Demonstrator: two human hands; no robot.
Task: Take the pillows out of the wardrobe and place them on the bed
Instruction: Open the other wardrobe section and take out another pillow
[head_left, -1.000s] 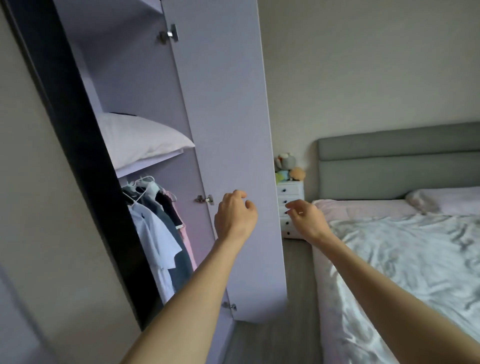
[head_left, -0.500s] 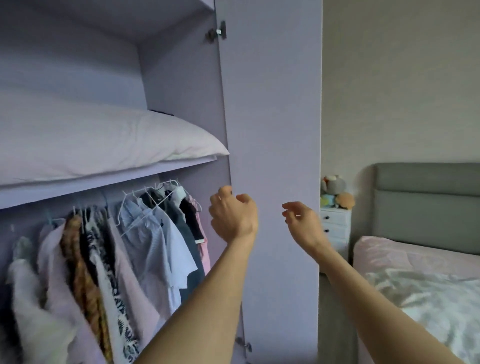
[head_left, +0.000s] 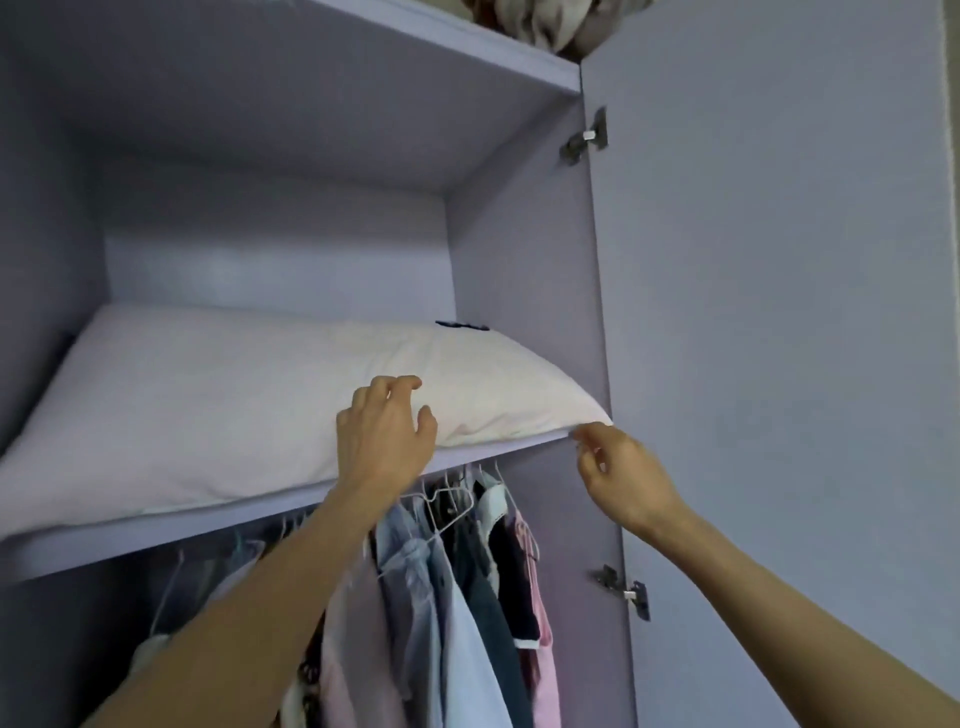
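Observation:
A large white pillow (head_left: 223, 400) lies flat on the middle shelf (head_left: 156, 535) of the lilac wardrobe, filling most of its width. My left hand (head_left: 384, 431) is raised in front of the pillow's front edge, fingers curled and apart, holding nothing. My right hand (head_left: 618, 478) hovers just below the pillow's right corner, its fingertips close to the corner and the shelf edge; whether they touch is unclear. The bed is out of view.
The wardrobe's open door (head_left: 779, 338) stands at the right with two metal hinges. Shirts and other clothes (head_left: 457, 597) hang on hangers under the shelf. Bundled fabric (head_left: 550, 23) sits on the top shelf. A small dark item (head_left: 461, 326) lies behind the pillow.
My view has turned from the bed toward the wardrobe and tilted up. Both hands have risen from below the shelf to the pillow's front edge and right corner.

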